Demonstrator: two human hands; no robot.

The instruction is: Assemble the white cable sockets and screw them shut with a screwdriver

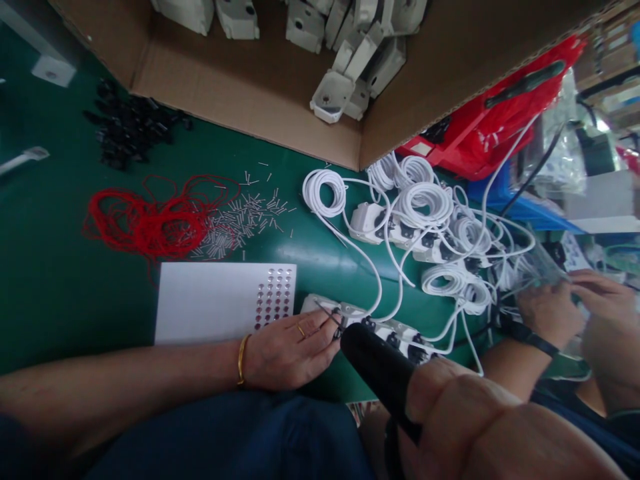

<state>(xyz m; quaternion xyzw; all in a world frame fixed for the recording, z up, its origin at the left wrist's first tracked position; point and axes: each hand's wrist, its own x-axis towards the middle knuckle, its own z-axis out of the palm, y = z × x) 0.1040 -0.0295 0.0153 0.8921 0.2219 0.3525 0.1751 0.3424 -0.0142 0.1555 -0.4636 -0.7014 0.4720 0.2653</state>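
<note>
My right hand [475, 420] is closed around a thick black electric screwdriver [377, 370], large in the foreground. Its thin bit points up and left, over the fingers of my left hand [295, 350]. Those fingers are closed at a white plastic housing [319, 305] at the left end of a row, beside a small dark part; the exact contact is partly hidden. Further housings [400, 333] with black fittings and white cables continue the row to the right. A white sheet [210, 300] with columns of small shiny round pieces lies next to my left hand.
A cardboard box [240, 110] with white housings stands at the back. Red cord [150, 223], loose screws [235, 223] and black parts [133, 123] lie left. Coiled white cables [423, 203] and a red bag [480, 140] lie right. Another person's hands [555, 307] work at far right.
</note>
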